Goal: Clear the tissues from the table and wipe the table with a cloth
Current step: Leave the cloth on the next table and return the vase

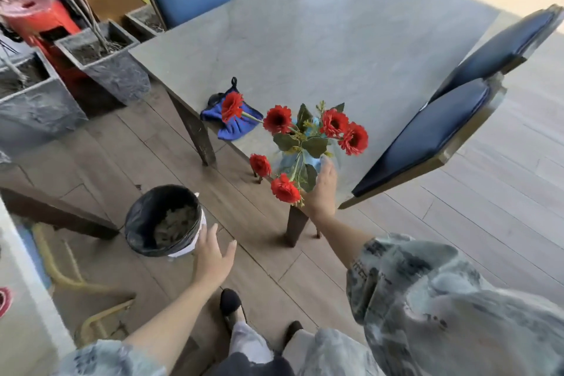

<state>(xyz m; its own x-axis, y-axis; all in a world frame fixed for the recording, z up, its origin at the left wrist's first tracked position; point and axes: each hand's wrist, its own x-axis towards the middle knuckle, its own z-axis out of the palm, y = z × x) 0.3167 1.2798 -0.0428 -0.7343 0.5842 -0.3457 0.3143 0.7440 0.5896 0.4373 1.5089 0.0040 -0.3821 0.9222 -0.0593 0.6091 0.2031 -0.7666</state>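
Two hands were out: the right hand (322, 189) cupped the vase (293, 159), blue cloth (236, 122) beyond its fingertips on the table (335, 40), while the left hand (213, 253), fingers spread and empty, hovered beside the bin (163, 220).

Cloth (232, 119) lies on table (335, 40), left of vase (293, 159); bin (161, 220) below.

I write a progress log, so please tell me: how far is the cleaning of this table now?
Done, it seems: no tissues show on the table, and the bin holds crumpled paper. In hand: the right hand touches the flower vase near the table edge; the left hand hovers open by the bin. Left: wiping, since the blue cloth lies untouched.
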